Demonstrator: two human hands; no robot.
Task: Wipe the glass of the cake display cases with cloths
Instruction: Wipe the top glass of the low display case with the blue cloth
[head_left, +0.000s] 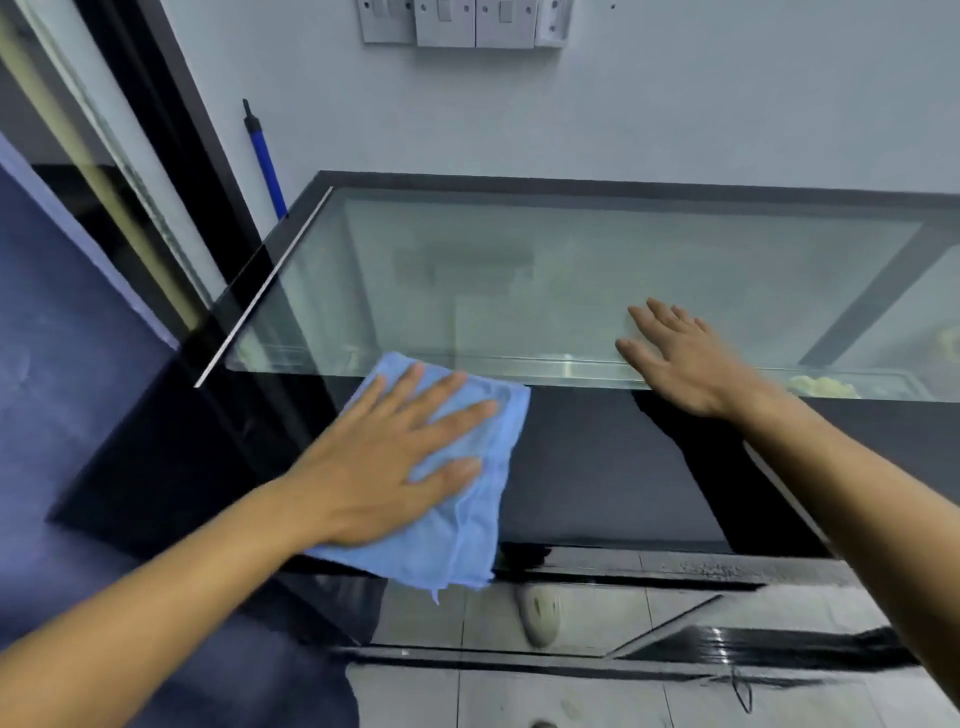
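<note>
Cloth (457, 499) being pressed flat by left hand (384, 462) near case's front-left corner; glass (545, 280) stretching rightward, long axis left-right; right hand (680, 358) being rested flat, empty.

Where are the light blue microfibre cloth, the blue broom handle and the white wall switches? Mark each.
light blue microfibre cloth (457, 540), head view, lower fold.
blue broom handle (267, 166), head view, mid-shaft.
white wall switches (475, 23), head view, middle plate.

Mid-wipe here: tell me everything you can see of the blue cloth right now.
The blue cloth is a light blue, soft, towel-like rag, folded into a rough rectangle with a frayed thread at its lower edge. It lies flat against the dark front glass of the display case, its top corner reaching the edge of the top pane. The left hand presses on it with fingers spread straight; nothing else touches it.
</note>
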